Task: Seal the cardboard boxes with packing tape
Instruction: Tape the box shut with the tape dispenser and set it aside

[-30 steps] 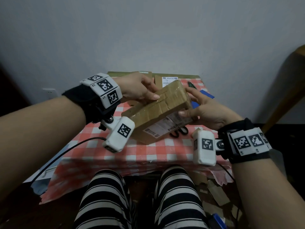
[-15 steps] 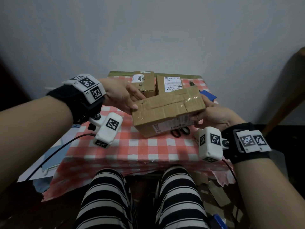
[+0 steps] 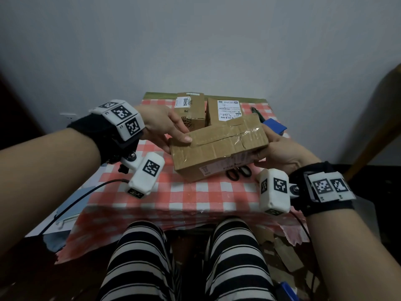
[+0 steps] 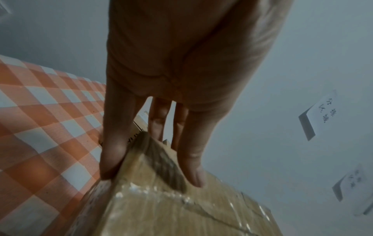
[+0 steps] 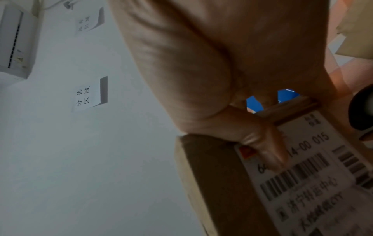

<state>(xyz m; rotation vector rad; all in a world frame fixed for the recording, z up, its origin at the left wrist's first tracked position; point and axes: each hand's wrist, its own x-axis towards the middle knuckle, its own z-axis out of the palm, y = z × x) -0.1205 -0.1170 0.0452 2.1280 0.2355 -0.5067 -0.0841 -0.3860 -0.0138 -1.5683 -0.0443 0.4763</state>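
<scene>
I hold a long brown cardboard box [image 3: 217, 146] in the air over the checked table [image 3: 195, 192], both hands on its ends. Clear shiny tape [image 3: 243, 131] runs along its top seam. My left hand [image 3: 175, 142] grips the left end, thumb on top and fingers at the end face. In the left wrist view the box [image 4: 161, 204] is pinched between thumb and fingers [image 4: 193, 175]. My right hand [image 3: 265, 146] holds the right end. In the right wrist view its thumb [image 5: 268, 148] presses on the box's [image 5: 218, 183] white shipping label [image 5: 315, 175].
Two smaller labelled boxes [image 3: 191, 109] [image 3: 224, 111] stand at the table's back edge by the wall. Black scissors [image 3: 237, 172] lie under the held box. A blue object [image 3: 274, 127] lies at the right rear. Cardboard scraps [image 3: 282, 250] litter the floor at the right.
The box has turned from a steep tilt to nearly level with its taped seam upward. My left hand slid from the top to the left end, uncovering the two back boxes.
</scene>
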